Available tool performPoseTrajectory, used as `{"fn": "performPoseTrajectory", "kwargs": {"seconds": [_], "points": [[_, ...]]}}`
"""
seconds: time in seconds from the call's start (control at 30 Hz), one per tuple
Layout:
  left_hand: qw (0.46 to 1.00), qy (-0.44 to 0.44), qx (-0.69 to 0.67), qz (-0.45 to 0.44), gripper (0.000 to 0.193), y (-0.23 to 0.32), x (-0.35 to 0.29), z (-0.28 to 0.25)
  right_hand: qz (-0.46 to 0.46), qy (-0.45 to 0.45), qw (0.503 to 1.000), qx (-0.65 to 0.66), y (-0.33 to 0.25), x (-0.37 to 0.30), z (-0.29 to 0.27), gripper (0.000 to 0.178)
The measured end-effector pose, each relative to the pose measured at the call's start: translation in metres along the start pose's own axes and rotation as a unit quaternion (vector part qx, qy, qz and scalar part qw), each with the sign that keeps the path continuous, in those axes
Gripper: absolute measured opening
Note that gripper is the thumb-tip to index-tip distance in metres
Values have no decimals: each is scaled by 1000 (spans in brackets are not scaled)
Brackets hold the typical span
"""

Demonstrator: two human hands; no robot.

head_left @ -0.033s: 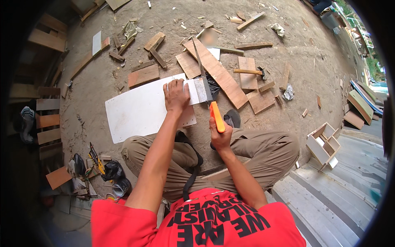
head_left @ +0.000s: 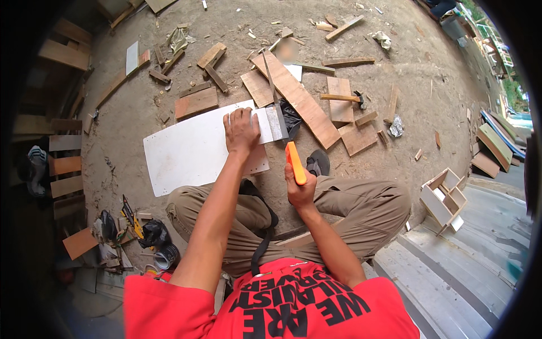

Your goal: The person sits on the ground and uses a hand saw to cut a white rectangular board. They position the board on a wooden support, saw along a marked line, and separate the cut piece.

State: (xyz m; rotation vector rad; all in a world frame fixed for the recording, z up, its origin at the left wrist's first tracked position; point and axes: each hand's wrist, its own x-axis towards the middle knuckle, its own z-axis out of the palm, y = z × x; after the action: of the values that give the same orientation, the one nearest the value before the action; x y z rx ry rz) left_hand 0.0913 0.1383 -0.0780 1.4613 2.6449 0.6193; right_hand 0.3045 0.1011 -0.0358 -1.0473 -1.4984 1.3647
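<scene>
Scraps of wood lie over the dirt ground (head_left: 418, 164) beyond the knees, and a hammer (head_left: 337, 98) lies across a short board (head_left: 340, 116) to the right. A long plank (head_left: 307, 107) slants close by the saw (head_left: 296, 164), with black plastic (head_left: 291, 118) bunched between them; whether the blade's far end touches the plank, I cannot tell. Crumpled foil (head_left: 396, 125) sits farther right, and a small wooden box (head_left: 446, 195) with compartments stands near the ribbed metal sheet (head_left: 451, 265). The left hand (head_left: 242, 129) presses palm down near the right end of the white board (head_left: 192, 147), fingers slightly spread, its arm reaching nearly straight. The right hand (head_left: 301, 189) is closed around the saw's orange handle, elbow bent, the blade pointing away from the body along the board's right end. The white board is flat, smooth and four-cornered, with small dark holes near 1 corner; the blade is grey metal, tapering to its tip, and the plank is brown and grained.
</scene>
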Motion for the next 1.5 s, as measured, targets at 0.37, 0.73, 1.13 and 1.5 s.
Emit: {"fn": "performPoseTrajectory", "kwargs": {"seconds": [0.37,0.73,1.13,1.5], "points": [[999,30,34,24,28,-6,-1,-4,21,-64,997,-24,-3,-13,10,32],[999,10,18,36,29,0,1,-2,52,-93,991,-82,-1,-4,-5,29],[998,27,25,40,29,-5,-2,-2,30,-100,990,-91,-7,-24,-15,31],[999,27,18,37,30,-7,-5,1,16,-110,990,-89,-1,-65,-48,26]]}}
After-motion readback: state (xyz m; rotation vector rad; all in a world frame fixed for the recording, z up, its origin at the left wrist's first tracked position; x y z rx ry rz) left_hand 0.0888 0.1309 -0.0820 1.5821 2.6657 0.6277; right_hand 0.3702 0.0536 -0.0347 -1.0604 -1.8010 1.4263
